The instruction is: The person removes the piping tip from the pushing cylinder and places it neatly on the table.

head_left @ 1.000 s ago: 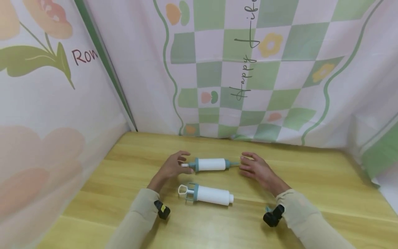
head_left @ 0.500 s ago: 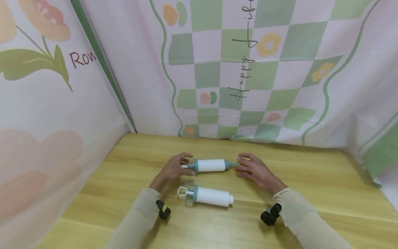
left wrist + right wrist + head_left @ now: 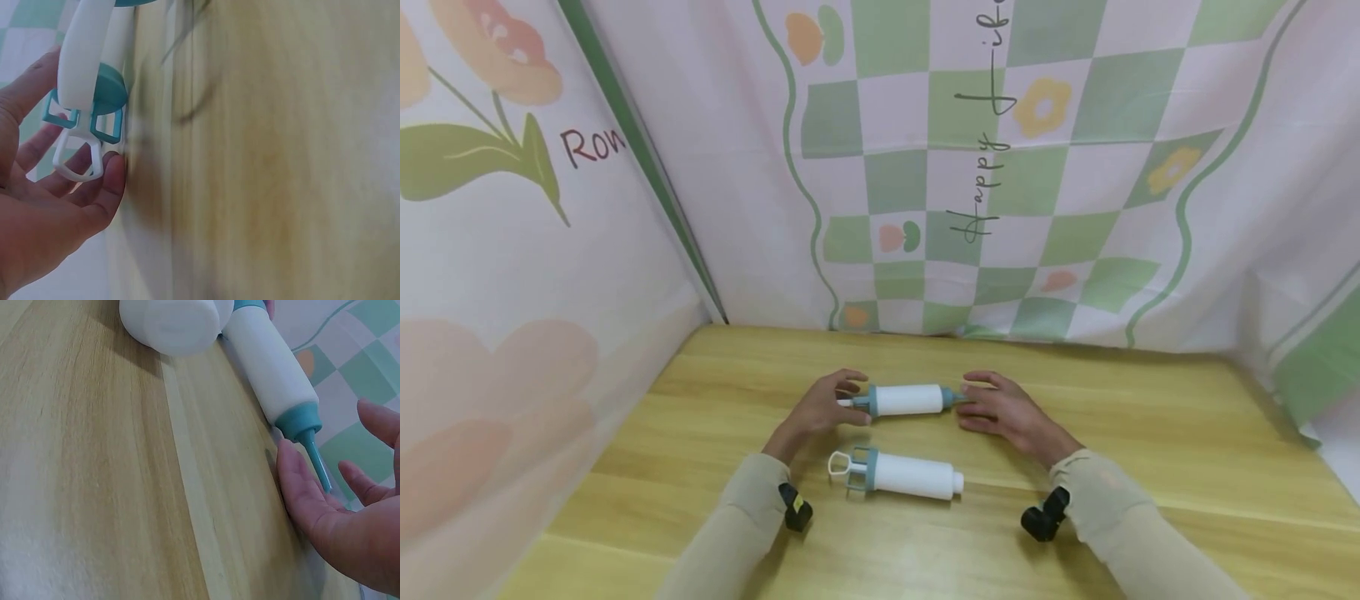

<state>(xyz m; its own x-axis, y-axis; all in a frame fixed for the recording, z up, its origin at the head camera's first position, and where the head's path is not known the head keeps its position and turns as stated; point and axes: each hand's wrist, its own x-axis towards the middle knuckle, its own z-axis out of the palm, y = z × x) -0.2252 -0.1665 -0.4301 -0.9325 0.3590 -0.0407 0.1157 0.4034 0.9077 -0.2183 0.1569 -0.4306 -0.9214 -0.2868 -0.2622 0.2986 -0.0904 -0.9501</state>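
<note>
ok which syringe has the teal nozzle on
The far syringe: its teal nozzle points toward the right hand; the near syringe ends in a white tip.

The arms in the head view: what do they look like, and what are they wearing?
The left sleeve and right sleeve are beige, wrist-length. Each wrist carries a small black device: the left device has a yellow patch, the right device shows none. Left hand and right hand are ungloved.

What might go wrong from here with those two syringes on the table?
The right hand might knock the thin nozzle of the far syringe, since the fingers lie on both sides of it. The near syringe lies untouched on its side, so it might roll if bumped.
</note>
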